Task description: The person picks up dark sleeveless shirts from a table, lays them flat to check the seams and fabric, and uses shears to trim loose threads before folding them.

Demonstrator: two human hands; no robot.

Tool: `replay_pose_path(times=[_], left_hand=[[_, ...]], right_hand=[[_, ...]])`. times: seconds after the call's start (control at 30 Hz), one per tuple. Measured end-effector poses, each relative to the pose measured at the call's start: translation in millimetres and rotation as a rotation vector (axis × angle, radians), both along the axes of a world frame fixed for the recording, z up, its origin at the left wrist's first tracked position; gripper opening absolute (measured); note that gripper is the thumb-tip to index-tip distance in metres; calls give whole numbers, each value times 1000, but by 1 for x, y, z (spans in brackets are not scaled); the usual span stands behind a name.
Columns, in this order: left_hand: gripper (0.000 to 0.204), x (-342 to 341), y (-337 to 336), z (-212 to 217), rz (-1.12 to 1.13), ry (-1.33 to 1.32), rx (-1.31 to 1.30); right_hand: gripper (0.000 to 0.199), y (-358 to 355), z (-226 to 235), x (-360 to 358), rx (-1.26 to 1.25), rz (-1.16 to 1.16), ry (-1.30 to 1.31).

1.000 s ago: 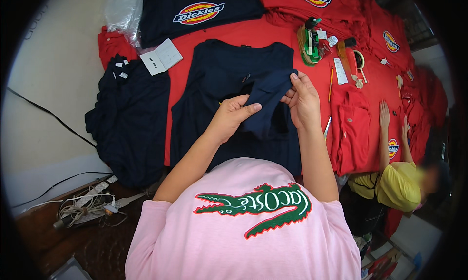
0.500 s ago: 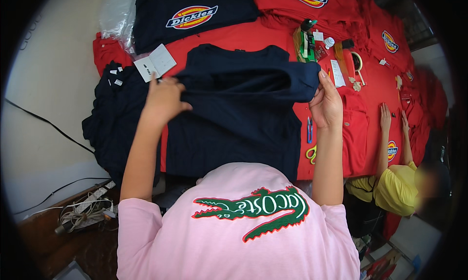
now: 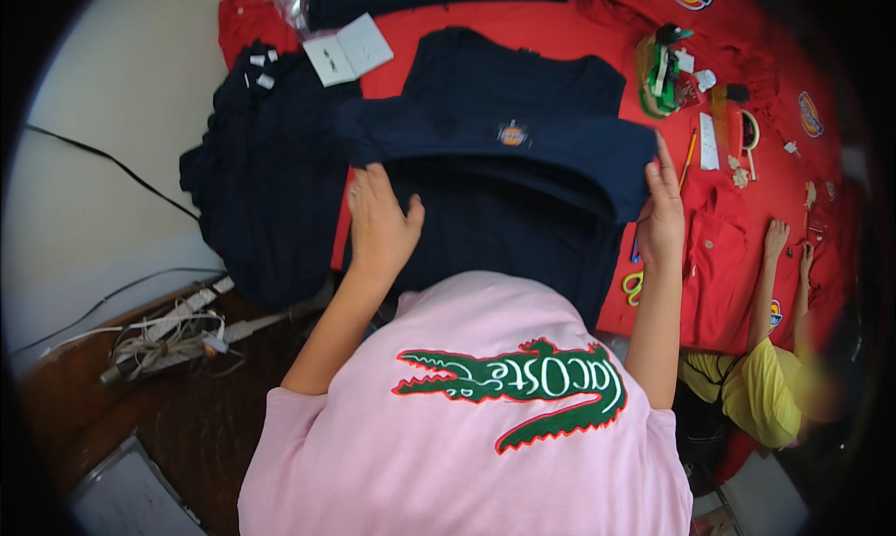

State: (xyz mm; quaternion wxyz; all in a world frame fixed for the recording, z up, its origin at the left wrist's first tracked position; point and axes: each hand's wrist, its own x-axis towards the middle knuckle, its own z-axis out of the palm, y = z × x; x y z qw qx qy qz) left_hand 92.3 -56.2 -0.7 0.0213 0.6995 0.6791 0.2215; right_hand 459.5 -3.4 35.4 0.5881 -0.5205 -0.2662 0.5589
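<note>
A dark navy shirt [image 3: 523,65] lies spread on the red cloth in front of me. Part of it, bearing a small badge [image 3: 511,135], is lifted into a sagging band across its middle, with a dark gap beneath. My right hand [image 3: 661,214] grips the band's right end, thumb and fingers on either side of the fabric. At the left end, the stretched fingertips of my left hand [image 3: 383,228] touch the lower edge of the cloth while the thumb stands apart. Below the right hand are yellow-handled scissors [image 3: 633,288], partly covered.
A heap of navy garments [image 3: 261,172] lies left, below an opened white card [image 3: 350,51]. Right are a tape roll [image 3: 749,133], a pencil [image 3: 689,158], a paper slip [image 3: 709,142] and red garments [image 3: 717,265]. A co-worker's hands [image 3: 777,239] rest far right. Cables [image 3: 173,335] tangle lower left.
The band has turned so its badge shows. My left hand has moved from beyond the shirt's left side to below the band's edge. The whole view has shifted.
</note>
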Motion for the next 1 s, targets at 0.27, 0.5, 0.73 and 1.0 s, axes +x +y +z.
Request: replay_pose_path(times=[0.27, 0.5, 0.73, 1.0], left_hand=[[38, -28, -99, -58, -238, -357, -496], [17, -58, -54, -40, -9, -389, -196], [18, -72, -24, -30, 29, -328, -175], [26, -44, -11, -49, -155, -78, -137]], right_hand=[[56, -72, -117, 52, -329, 127, -203], [45, -73, -118, 68, -332, 219, -320], [39, -79, -119, 83, -346, 214, -272], [33, -79, -107, 75, -324, 215, -425]])
